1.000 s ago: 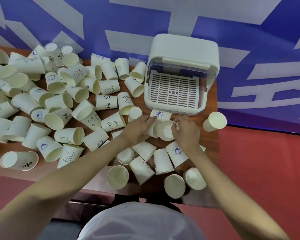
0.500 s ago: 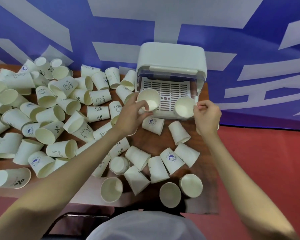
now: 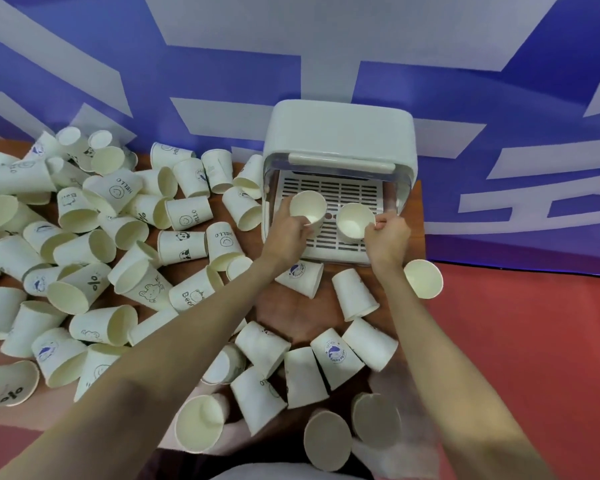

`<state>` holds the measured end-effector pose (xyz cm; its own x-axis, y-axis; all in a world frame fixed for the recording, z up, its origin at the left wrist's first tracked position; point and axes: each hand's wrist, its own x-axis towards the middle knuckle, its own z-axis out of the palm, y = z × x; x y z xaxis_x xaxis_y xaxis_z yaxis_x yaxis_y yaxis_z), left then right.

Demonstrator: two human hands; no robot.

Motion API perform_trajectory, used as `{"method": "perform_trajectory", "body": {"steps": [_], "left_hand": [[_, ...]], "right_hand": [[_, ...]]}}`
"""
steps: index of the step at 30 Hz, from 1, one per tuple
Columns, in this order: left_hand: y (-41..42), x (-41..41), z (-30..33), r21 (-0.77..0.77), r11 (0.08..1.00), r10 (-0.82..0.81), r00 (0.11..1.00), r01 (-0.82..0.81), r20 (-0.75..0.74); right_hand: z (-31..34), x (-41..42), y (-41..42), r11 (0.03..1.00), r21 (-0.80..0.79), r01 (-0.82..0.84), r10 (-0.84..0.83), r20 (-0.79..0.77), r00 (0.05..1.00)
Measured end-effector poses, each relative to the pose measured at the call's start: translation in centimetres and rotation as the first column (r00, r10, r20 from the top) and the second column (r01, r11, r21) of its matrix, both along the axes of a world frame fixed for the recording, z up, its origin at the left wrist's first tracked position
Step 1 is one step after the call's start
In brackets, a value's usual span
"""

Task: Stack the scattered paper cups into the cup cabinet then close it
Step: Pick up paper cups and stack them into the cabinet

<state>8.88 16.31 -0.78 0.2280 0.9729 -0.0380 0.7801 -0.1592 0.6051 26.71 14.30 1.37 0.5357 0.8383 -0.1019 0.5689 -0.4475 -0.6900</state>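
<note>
Left hand (image 3: 286,233) fingers pinch a cup (image 3: 308,209); right hand (image 3: 388,237) fingers pinch another cup (image 3: 355,221). Both cups are mouth-up over the cabinet (image 3: 340,140) grille (image 3: 343,192), at 12 o'clock on the table (image 3: 284,310). No cups visibly stored yet; door open. Judged barely begun: scattered cups (image 3: 84,237) from 6 to 10 o'clock remain, closing too.

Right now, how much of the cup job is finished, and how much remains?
Done: the cup cabinet stands open, its slotted tray bare; nothing stored yet. In hand: the left hand holds one cup and the right hand another cup, both over the tray. Left: nearly everything, as dozens of scattered cups cover the table; then closing the lid.
</note>
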Motion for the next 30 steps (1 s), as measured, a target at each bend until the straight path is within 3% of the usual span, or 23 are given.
{"method": "perform_trajectory", "body": {"steps": [7,24,30], "left_hand": [[0.3,-0.5,-1.3,-0.05,0.998,-0.052,0.996,0.049,-0.072],[-0.6,-0.8,-1.3,-0.061,0.995,-0.086,0.992,0.08,-0.092],[-1.2,-1.2,-0.6,-0.049,0.996,-0.075,0.991,0.069,-0.114]], "right_hand": [[-1.8,-0.7,0.6,0.999,-0.02,-0.045,0.045,0.001,0.999],[-1.9,-0.4,0.4,0.996,-0.06,-0.073,0.074,0.019,0.997],[-0.7,-0.1,-1.9,0.98,0.018,-0.2,0.197,0.126,0.972]]}}
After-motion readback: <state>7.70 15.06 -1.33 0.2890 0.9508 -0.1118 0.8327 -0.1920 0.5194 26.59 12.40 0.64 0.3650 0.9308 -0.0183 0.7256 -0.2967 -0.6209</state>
